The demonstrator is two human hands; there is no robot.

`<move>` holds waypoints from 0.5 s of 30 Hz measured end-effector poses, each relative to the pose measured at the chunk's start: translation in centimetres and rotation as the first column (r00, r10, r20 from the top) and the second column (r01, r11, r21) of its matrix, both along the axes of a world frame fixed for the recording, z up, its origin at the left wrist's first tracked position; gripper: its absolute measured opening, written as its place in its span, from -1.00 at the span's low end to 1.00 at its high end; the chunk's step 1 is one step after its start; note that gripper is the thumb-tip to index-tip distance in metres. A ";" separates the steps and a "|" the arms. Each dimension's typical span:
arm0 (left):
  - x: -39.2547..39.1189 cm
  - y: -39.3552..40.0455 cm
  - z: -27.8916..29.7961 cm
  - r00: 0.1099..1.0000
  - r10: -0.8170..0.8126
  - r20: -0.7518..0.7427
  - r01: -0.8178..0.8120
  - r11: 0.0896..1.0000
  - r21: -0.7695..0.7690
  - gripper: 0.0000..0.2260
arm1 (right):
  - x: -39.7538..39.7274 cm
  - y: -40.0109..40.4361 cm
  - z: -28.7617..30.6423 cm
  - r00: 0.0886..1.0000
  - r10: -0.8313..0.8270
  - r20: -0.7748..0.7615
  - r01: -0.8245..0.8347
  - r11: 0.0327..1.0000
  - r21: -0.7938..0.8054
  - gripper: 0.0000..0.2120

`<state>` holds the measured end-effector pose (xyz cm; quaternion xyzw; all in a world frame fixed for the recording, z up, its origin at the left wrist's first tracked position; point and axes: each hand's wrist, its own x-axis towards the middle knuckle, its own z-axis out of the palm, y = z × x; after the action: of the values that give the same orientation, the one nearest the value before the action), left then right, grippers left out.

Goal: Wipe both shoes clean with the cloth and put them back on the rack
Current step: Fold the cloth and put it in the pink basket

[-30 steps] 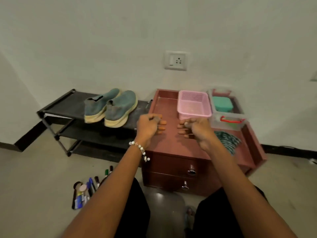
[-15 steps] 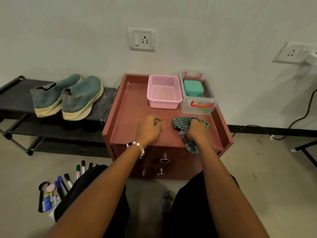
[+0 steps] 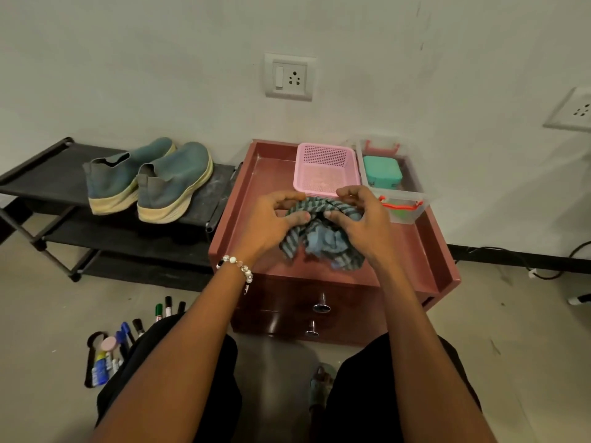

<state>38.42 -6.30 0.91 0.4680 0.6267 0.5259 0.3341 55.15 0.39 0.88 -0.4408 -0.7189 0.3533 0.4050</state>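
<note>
Striped grey-blue cloth (image 3: pixel 323 238) hangs bunched at frame centre, gripped by the left hand (image 3: pixel 271 223) and right hand (image 3: pixel 361 222) above the reddish cabinet (image 3: pixel 428 251). Both teal shoes (image 3: pixel 150 180) sit on the black rack (image 3: pixel 41 183), left of centre.

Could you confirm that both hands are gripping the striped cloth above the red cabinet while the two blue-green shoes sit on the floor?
Not quite: the head view shows the two blue-green shoes on the black rack's top shelf, not the floor. Both the left hand and right hand grip the striped cloth above the red cabinet.
</note>
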 end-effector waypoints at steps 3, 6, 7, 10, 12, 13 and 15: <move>-0.7 -0.3 0.0 0.983 0.160 0.095 -0.163 0.986 0.030 -0.69 | -0.6 0.1 -0.2 0.986 -0.151 0.065 0.147 0.987 0.068 -0.72; -1.6 -0.6 0.2 0.895 0.292 0.339 -0.314 0.949 0.010 -0.75 | -0.5 0.3 0.1 0.978 -0.206 0.030 0.204 0.978 0.050 -0.77; -1.9 -0.7 0.3 0.842 0.308 0.443 -0.329 0.944 -0.030 -0.80 | -0.4 0.3 0.3 0.982 -0.184 -0.033 0.184 0.983 0.000 -0.77; -2.0 -0.7 0.2 0.777 0.311 0.548 -0.204 0.947 -0.249 -0.80 | -0.1 0.2 0.7 0.980 -0.146 -0.137 0.143 0.989 -0.035 -0.79; -1.4 -0.6 -0.4 0.863 0.247 0.440 -0.054 0.912 -0.407 -0.63 | -0.4 -0.1 0.6 0.981 -0.140 -0.132 0.138 0.990 -0.024 -0.80; -0.8 -0.5 -0.5 0.893 0.189 0.409 0.022 0.888 -0.460 -0.59 | -0.6 -0.2 0.4 0.984 -0.126 -0.127 0.123 0.992 -0.027 -0.80; 0.5 -0.3 -0.7 0.903 0.143 0.404 0.081 0.868 -0.489 -0.60 | -0.9 -0.5 0.3 0.987 -0.057 -0.148 0.050 0.998 -0.046 -0.79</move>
<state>38.96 -6.63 0.17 0.2296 0.6590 0.4427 0.5631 54.25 -0.11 1.21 -0.4407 -0.6670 0.3893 0.4576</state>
